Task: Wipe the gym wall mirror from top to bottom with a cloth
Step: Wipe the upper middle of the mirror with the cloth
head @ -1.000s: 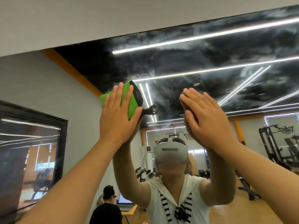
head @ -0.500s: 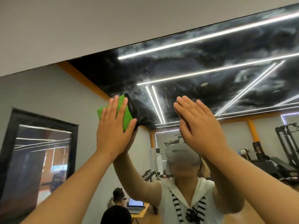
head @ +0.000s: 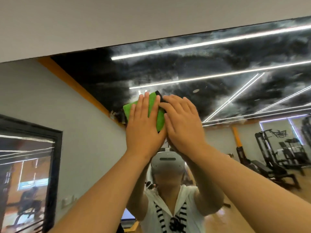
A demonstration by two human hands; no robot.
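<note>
**Green Cloth on a Smeared Black Mirror**

The cloth (head: 156,118) at centre frame is bright green with a black edge. The mirror (head: 218,84) shows cloudy white smears over black (crossed by thin white lines). The wall (head: 117,22) across the top is off-white. The trim (head: 72,83) on the left is orange. The reflected shirt (head: 151,219) at bottom centre is white with black stripes.

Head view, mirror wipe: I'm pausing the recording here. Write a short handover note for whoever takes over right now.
Left hand: flat, with straight fingers pressing the green cloth against the mirror.
Right hand: flat beside it, with its fingertips over the cloth's right edge.
Cloth: on the upper glass, somewhat below the mirror's top edge.
Done: wiping is under way near the top. How much is clean cannot be told, as hazy streaks show above and to the right of the cloth.
Left: probably clear that hazy upper band, then work downward over the rest of the glass.
</note>
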